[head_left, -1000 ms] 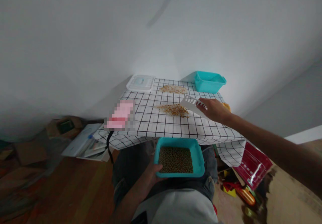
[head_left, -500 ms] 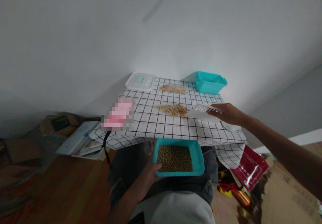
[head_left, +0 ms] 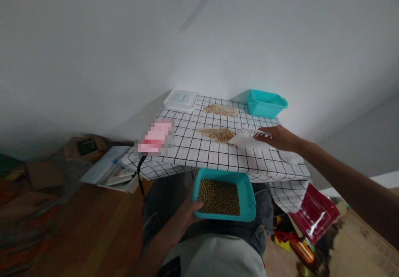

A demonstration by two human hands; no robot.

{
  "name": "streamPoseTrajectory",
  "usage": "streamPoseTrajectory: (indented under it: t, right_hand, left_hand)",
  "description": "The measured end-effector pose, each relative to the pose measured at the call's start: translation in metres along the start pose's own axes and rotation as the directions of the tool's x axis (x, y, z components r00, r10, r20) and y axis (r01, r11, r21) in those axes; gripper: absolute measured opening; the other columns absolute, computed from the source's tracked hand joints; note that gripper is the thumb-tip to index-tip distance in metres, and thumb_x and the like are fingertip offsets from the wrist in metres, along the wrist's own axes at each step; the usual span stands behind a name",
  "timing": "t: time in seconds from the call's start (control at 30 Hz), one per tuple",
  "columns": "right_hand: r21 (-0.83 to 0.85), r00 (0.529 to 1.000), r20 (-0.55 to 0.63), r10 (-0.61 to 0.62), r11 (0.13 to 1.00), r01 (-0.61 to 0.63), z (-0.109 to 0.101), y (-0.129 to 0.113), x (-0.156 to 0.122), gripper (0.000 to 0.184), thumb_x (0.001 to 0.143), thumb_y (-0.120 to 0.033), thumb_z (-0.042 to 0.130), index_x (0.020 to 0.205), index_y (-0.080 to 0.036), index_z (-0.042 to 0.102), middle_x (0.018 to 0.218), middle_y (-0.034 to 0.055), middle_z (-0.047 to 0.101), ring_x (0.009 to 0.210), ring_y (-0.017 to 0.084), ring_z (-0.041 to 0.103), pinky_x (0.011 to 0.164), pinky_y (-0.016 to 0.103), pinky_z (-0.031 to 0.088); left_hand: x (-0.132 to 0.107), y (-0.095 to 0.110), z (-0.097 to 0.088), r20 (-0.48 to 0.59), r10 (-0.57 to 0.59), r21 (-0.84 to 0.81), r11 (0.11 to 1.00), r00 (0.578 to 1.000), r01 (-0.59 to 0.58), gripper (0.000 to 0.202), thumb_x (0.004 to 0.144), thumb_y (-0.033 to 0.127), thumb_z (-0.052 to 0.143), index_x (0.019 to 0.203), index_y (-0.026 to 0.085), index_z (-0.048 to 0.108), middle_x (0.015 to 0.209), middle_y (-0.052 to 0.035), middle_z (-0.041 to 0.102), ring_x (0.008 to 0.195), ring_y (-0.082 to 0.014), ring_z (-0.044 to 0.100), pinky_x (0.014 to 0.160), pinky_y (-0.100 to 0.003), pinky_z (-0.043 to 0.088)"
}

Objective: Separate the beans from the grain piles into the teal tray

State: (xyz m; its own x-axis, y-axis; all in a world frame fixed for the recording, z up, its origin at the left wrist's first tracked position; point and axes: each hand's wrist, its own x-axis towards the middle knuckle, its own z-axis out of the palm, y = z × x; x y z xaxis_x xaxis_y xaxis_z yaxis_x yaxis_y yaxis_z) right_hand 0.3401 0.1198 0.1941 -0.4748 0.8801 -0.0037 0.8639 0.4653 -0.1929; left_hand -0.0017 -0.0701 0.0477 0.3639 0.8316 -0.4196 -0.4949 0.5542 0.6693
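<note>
My left hand (head_left: 189, 210) grips the left rim of a teal tub (head_left: 247, 194) full of green-brown beans, which rests on my lap under the table's front edge. My right hand (head_left: 279, 137) reaches over the checked tablecloth (head_left: 199, 154) and is closed on a white slotted scoop (head_left: 249, 137). The scoop lies low, its front edge at the right side of the nearer pile of tan grains (head_left: 218, 134). A second grain pile (head_left: 220, 110) lies further back on the cloth.
An empty teal tub (head_left: 266, 103) stands at the table's back right, a white lidded box (head_left: 181, 99) at the back left. A pink blurred item (head_left: 155, 136) lies on the left edge. Papers, boxes and a red packet (head_left: 314, 214) litter the wooden floor.
The scoop has dropped from a raised tilt to lie flat on the cloth against the nearer pile. My right hand has lowered with it. The left hand keeps its hold on the tub.
</note>
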Motion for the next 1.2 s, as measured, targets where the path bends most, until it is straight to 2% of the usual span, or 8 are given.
streamPoseTrajectory:
  t: [0.13, 0.33, 0.47, 0.67, 0.83, 0.93, 1.07, 1.2]
  right_hand:
    - [0.038, 0.999, -0.021, -0.029, 0.999, 0.030, 0.000, 0.004, 0.005, 0.035, 0.093, -0.050, 0.047, 0.104, -0.025, 0.068, 0.094, 0.0043, 0.075, 0.077, 0.019, 0.068, 0.067, 0.029, 0.047]
    - [-0.058, 0.999, -0.019, -0.032, 0.998, 0.031, 0.003, 0.003, 0.009, 0.033, 0.093, -0.048, 0.048, 0.101, -0.023, 0.069, 0.083, 0.0056, 0.074, 0.067, 0.019, 0.065, 0.061, 0.030, 0.043]
    - [-0.051, 0.998, -0.003, -0.059, 0.997, 0.059, 0.004, 0.002, 0.011, 0.034, 0.093, -0.048, 0.048, 0.103, -0.022, 0.068, 0.084, 0.0062, 0.073, 0.065, 0.018, 0.064, 0.060, 0.029, 0.041]
    - [-0.053, 0.997, -0.011, -0.075, 0.996, 0.074, 0.005, 0.004, 0.009, 0.034, 0.093, -0.047, 0.048, 0.102, -0.021, 0.068, 0.079, 0.0053, 0.071, 0.062, 0.017, 0.061, 0.059, 0.029, 0.039]
    - [-0.036, 0.997, -0.029, -0.070, 0.997, 0.069, 0.005, 0.003, 0.005, 0.031, 0.093, -0.046, 0.049, 0.099, -0.022, 0.068, 0.078, 0.0043, 0.071, 0.062, 0.016, 0.061, 0.059, 0.029, 0.039]
    - [-0.036, 0.995, -0.027, -0.094, 0.995, 0.093, 0.005, 0.000, 0.002, 0.031, 0.094, -0.046, 0.047, 0.097, -0.021, 0.067, 0.079, 0.0048, 0.071, 0.064, 0.016, 0.061, 0.060, 0.029, 0.039]
    - [-0.037, 0.997, -0.017, -0.071, 0.997, 0.071, 0.006, -0.002, 0.000, 0.033, 0.094, -0.047, 0.047, 0.098, -0.022, 0.067, 0.079, 0.0050, 0.071, 0.063, 0.016, 0.061, 0.059, 0.029, 0.039]
    - [-0.035, 0.998, -0.014, -0.057, 0.998, 0.056, 0.007, -0.001, 0.001, 0.034, 0.094, -0.049, 0.048, 0.099, -0.022, 0.068, 0.079, 0.0050, 0.071, 0.063, 0.016, 0.061, 0.059, 0.029, 0.040]
  left_hand:
    - [0.003, -0.001, -0.005, 0.053, -0.005, 0.006, 1.000, 0.999, 0.004, 0.071, 0.090, 0.025, 0.052, 0.152, 0.030, 0.021, 0.146, -0.0112, 0.053, 0.131, -0.0327, 0.051, 0.104, -0.055, 0.044]
    - [0.005, -0.003, -0.004, 0.015, -0.018, 0.027, 0.999, 1.000, 0.017, 0.064, 0.087, 0.026, 0.055, 0.147, 0.030, 0.033, 0.145, -0.0089, 0.054, 0.129, -0.0322, 0.053, 0.104, -0.055, 0.044]
    - [0.007, -0.006, -0.006, 0.018, -0.028, 0.021, 0.999, 0.999, 0.027, 0.068, 0.087, 0.027, 0.058, 0.148, 0.032, 0.030, 0.146, -0.0082, 0.054, 0.131, -0.0313, 0.052, 0.103, -0.054, 0.046]
    - [0.009, -0.011, -0.009, 0.071, -0.025, -0.012, 1.000, 0.997, 0.026, 0.062, 0.090, 0.025, 0.053, 0.148, 0.030, 0.034, 0.147, -0.0076, 0.053, 0.133, -0.0306, 0.050, 0.106, -0.051, 0.045]
    - [0.012, -0.010, -0.006, 0.040, -0.024, 0.015, 1.000, 0.999, 0.023, 0.066, 0.089, 0.025, 0.054, 0.150, 0.034, 0.030, 0.149, -0.0063, 0.051, 0.133, -0.0305, 0.050, 0.104, -0.052, 0.046]
    - [0.015, -0.012, -0.008, 0.057, -0.027, 0.022, 0.999, 0.998, 0.026, 0.066, 0.090, 0.025, 0.054, 0.150, 0.036, 0.028, 0.151, -0.0055, 0.049, 0.134, -0.0299, 0.049, 0.103, -0.052, 0.047]
    - [0.018, -0.017, -0.012, 0.079, -0.014, 0.012, 1.000, 0.997, 0.013, 0.062, 0.092, 0.027, 0.053, 0.149, 0.032, 0.032, 0.150, -0.0074, 0.050, 0.135, -0.0304, 0.047, 0.103, -0.051, 0.047]
    - [0.016, -0.018, -0.009, 0.052, -0.028, 0.022, 0.999, 0.998, 0.027, 0.066, 0.089, 0.028, 0.056, 0.150, 0.032, 0.031, 0.149, -0.0079, 0.050, 0.134, -0.0309, 0.048, 0.101, -0.051, 0.049]
